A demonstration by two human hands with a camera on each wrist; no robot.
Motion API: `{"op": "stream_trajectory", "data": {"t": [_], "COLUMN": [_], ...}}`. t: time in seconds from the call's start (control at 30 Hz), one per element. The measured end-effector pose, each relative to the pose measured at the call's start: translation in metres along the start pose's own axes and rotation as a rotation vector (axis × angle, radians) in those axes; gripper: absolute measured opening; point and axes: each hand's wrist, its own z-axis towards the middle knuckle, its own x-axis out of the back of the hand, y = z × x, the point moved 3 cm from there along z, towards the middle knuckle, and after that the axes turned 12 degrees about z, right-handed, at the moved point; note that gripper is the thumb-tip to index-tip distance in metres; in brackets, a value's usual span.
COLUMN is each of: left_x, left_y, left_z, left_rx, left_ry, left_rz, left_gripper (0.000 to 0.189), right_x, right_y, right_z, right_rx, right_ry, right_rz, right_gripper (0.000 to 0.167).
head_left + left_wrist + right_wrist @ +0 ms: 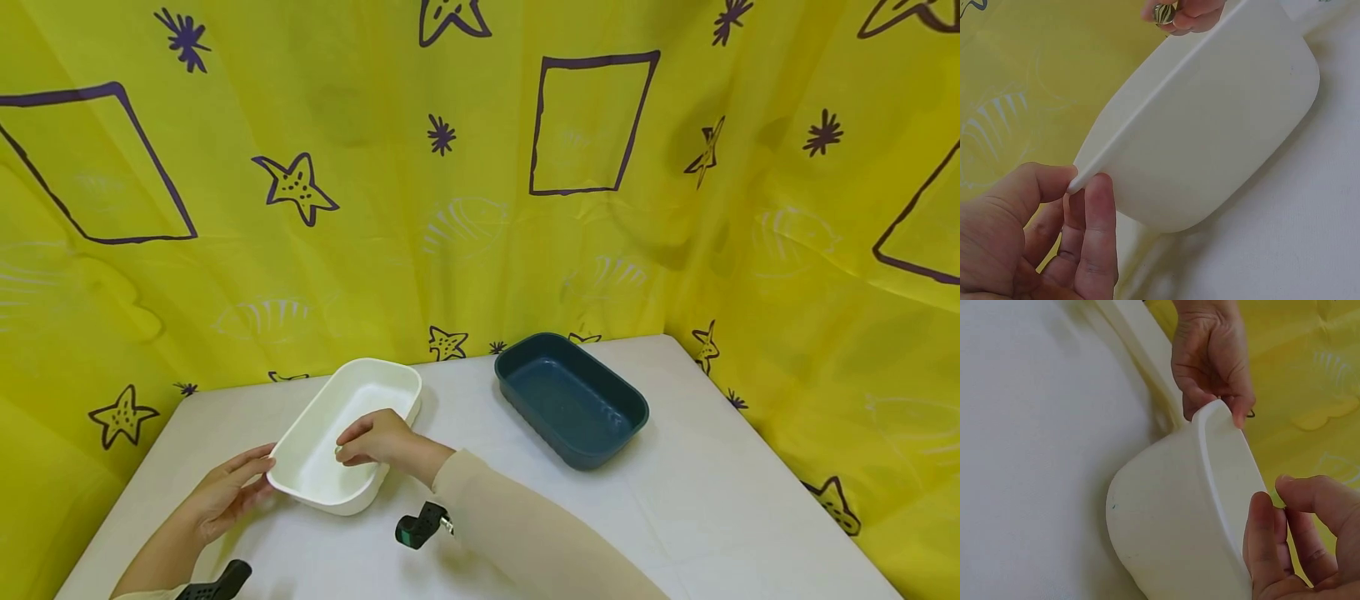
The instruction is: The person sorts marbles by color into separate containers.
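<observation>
A white rectangular tub (pixel 322 492) stands on the table, set at a slant. My left hand (pixel 228 493) pinches its rim at the near left corner; in the left wrist view the thumb lies on one side of the rim and fingers on the other. Over the tub's inside is my right hand (pixel 382 437), its thumb and fingertips together. Between them, the left wrist view shows a small round ball (pixel 1164 14) with dark and pale stripes, like a marble. In the right wrist view the fingers mostly hide it.
To the right on the white-covered table (pixel 675 500) stands a dark teal rectangular tub (pixel 570 396). A yellow curtain (pixel 375 275) with sea-creature drawings hangs behind the table and along its sides. A black wrist mount (pixel 420 527) sits under the right sleeve.
</observation>
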Motion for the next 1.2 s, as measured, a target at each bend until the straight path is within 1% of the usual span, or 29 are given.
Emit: {"op": "stream_trajectory", "data": {"t": [0.17,0.33,0.63,1.0,1.07,1.2], "left_x": [0.0,-0.001,0.0,0.001,0.001,0.001], "left_y": [0.0,0.0,0.0,0.001,0.0,-0.001], "left_z": [-0.001,-0.001,-0.001,-0.002,-0.001,0.0], "left_rx": [-0.002,-0.005,-0.001,0.006,0.01,0.016], "left_ry": [0.002,-0.001,-0.004,-0.005,-0.006,-0.01], "left_rz": [0.004,-0.003,-0.003,0.007,0.011,0.012], "left_gripper": [0.03,0.03,0.031,0.031,0.03,0.03], "right_x": [-0.002,-0.004,-0.011,-0.023,-0.024,-0.025], "right_y": [-0.001,-0.002,-0.001,-0.001,0.0,0.004], "right_z": [0.007,0.009,0.011,0.011,0.013,0.017], "right_rx": [-0.032,-0.021,-0.007,-0.021,-0.026,-0.034], "right_ry": [0.021,0.021,0.038,0.04,0.039,0.036], "right_rz": [0.029,0.0,-0.02,-0.116,-0.111,-0.062], "right_gripper": [0.009,0.01,0.011,0.008,0.008,0.009]}}
